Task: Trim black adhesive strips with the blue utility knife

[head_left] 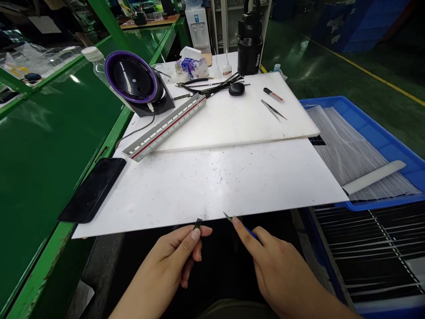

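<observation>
Between thumb and forefinger, my left hand pinches a small dark flat piece just at the front edge of the white board. My right hand is closed around a craft knife with a blue handle. The forefinger lies along the knife, and its pointed blade aims up and left, a short gap from the dark piece. Dark specks are scattered over the board beyond my hands. What the small piece is, I cannot make out.
On a white foam slab lie tweezers, a black case and pliers. A scale ruler leans across its left edge. Left are a phone and a round fan-like device. Blue trays stand right.
</observation>
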`<state>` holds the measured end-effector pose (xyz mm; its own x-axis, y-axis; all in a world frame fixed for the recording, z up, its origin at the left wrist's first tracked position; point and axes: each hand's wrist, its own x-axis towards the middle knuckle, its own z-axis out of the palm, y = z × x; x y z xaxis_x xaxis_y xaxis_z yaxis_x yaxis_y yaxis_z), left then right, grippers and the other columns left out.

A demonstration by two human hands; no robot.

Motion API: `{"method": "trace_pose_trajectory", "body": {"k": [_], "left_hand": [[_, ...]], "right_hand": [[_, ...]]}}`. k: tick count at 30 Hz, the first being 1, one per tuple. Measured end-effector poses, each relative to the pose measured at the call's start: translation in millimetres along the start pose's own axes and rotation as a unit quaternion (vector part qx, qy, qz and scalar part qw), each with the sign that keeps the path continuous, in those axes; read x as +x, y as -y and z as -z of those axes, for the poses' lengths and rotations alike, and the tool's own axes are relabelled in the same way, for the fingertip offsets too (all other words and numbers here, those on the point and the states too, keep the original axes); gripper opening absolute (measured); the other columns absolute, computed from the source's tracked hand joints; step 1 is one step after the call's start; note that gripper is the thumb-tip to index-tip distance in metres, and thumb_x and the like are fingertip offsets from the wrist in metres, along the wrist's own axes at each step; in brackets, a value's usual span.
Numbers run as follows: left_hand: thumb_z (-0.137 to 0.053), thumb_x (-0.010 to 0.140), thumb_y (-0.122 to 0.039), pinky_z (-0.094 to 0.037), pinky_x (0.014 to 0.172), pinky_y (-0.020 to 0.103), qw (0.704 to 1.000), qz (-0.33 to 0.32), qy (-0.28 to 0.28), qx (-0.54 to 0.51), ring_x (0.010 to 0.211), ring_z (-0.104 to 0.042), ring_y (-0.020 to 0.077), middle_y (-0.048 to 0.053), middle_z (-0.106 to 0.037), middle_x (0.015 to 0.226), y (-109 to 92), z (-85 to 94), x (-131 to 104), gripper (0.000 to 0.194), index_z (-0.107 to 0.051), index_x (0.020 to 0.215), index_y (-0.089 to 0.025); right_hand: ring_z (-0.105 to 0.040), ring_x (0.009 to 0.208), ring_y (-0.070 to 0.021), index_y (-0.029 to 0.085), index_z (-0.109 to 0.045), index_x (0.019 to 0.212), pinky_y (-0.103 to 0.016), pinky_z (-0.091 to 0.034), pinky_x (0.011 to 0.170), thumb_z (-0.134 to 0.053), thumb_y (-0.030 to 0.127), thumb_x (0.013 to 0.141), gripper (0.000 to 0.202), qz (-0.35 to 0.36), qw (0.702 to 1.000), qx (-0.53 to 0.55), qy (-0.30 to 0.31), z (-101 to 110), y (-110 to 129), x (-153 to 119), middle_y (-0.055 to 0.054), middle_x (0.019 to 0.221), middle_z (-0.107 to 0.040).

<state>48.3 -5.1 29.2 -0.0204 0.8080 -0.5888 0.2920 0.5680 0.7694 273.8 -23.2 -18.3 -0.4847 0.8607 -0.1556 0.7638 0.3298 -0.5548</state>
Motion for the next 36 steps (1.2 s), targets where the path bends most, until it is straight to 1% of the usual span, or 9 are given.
{"method": "trace_pose_trajectory", "body": {"k": [6, 12, 16, 20, 27, 29, 32, 34, 36], "left_hand": [[-0.056, 0.086, -0.061, -0.04, 0.042, 0.022, 0.999, 0.0, -0.043, -0.014, 0.049, -0.046, 0.0115, -0.002, -0.054, 0.067, -6, -1.9, -5, 0.045, -0.07, 0.079, -0.018], [-0.06, 0.085, -0.053, -0.037, 0.041, 0.021, 0.992, 0.015, -0.063, -0.112, 0.051, -0.045, 0.012, -0.001, -0.058, 0.071, -6, 1.0, -5, 0.038, -0.075, 0.097, -0.02], [-0.062, 0.085, -0.05, -0.034, 0.039, 0.021, 0.984, 0.021, -0.043, -0.17, 0.049, -0.042, 0.0106, 0.0, -0.057, 0.071, -6, 5.7, -5, 0.038, -0.076, 0.099, -0.017], [-0.057, 0.087, -0.046, -0.032, 0.04, 0.021, 0.978, 0.033, 0.02, -0.204, 0.049, -0.041, 0.0091, 0.002, -0.057, 0.074, -13, 3.0, -6, 0.039, -0.077, 0.099, -0.015], [-0.058, 0.083, -0.05, -0.03, 0.044, 0.024, 0.981, -0.004, 0.088, -0.172, 0.047, -0.043, 0.0088, 0.003, -0.057, 0.072, -33, -24.6, -2, 0.043, -0.076, 0.095, -0.012], [-0.052, 0.084, -0.05, -0.026, 0.043, 0.025, 0.98, -0.024, 0.128, -0.148, 0.044, -0.04, 0.0093, 0.002, -0.054, 0.065, -37, -30.6, 3, 0.044, -0.075, 0.086, -0.013], [-0.048, 0.084, -0.047, -0.023, 0.044, 0.027, 0.975, -0.055, 0.186, -0.103, 0.04, -0.035, 0.0108, -0.002, -0.044, 0.046, -40, -38.1, 7, 0.043, -0.067, 0.064, -0.015], [-0.046, 0.085, -0.046, -0.026, 0.046, 0.027, 0.975, -0.065, 0.196, -0.082, 0.041, -0.037, 0.0122, -0.002, -0.041, 0.041, -42, -39.9, 4, 0.046, -0.066, 0.058, -0.016], [-0.048, 0.087, -0.049, -0.039, 0.053, 0.029, 0.976, -0.069, 0.198, -0.059, 0.051, -0.052, 0.0169, 0.003, -0.058, 0.054, -46, -33.2, -1, 0.045, -0.074, 0.072, -0.016]], "right_hand": [[-0.062, 0.072, -0.0188, 0.028, -0.031, 0.155, -0.034, -0.055, 0.07, -0.036, 0.016, 0.1, 0.056, 0.053, 0.989, 0.121, -0.071, 43, -6, 20, -0.003, 0.09, -0.064], [-0.058, 0.098, -0.0261, 0.014, 0.001, 0.16, -0.041, -0.055, 0.08, -0.028, -0.003, 0.089, 0.078, 0.174, 0.967, -0.045, -0.181, 60, -30, 66, -0.014, 0.114, -0.058], [-0.051, 0.104, -0.0276, 0.003, -0.023, 0.155, -0.044, -0.051, 0.086, -0.027, -0.009, 0.084, 0.072, 0.197, 0.952, -0.116, -0.202, 54, -37, 94, -0.02, 0.12, -0.056], [-0.052, 0.104, -0.0314, 0.007, -0.056, 0.138, -0.05, -0.049, 0.086, -0.044, -0.001, 0.084, 0.056, 0.185, 0.949, -0.106, -0.233, 54, -38, 110, -0.018, 0.118, -0.06], [-0.06, 0.098, -0.0265, 0.014, -0.064, 0.121, -0.045, -0.051, 0.085, -0.049, 0.017, 0.097, 0.029, 0.16, 0.906, 0.026, -0.39, 67, -14, 82, -0.013, 0.103, -0.063], [-0.064, 0.084, -0.0223, 0.021, -0.066, 0.113, -0.036, -0.055, 0.074, -0.051, 0.026, 0.098, 0.021, 0.107, 0.927, 0.244, -0.262, 70, 1, 64, -0.007, 0.092, -0.065], [-0.066, 0.072, -0.0213, 0.023, -0.068, 0.097, -0.033, -0.054, 0.069, -0.052, 0.038, 0.098, 0.022, 0.039, 0.888, 0.456, -0.045, 71, 16, 46, -0.002, 0.074, -0.066], [-0.065, 0.066, -0.0212, 0.023, -0.07, 0.087, -0.032, -0.053, 0.067, -0.055, 0.044, 0.095, 0.027, 0.002, 0.869, 0.495, -0.001, 68, 15, 42, -0.001, 0.065, -0.065], [-0.063, 0.064, -0.0214, 0.022, -0.073, 0.081, -0.03, -0.052, 0.065, -0.061, 0.049, 0.091, 0.031, -0.043, 0.872, 0.488, -0.013, 62, 2, 41, -0.001, 0.063, -0.065]]}}
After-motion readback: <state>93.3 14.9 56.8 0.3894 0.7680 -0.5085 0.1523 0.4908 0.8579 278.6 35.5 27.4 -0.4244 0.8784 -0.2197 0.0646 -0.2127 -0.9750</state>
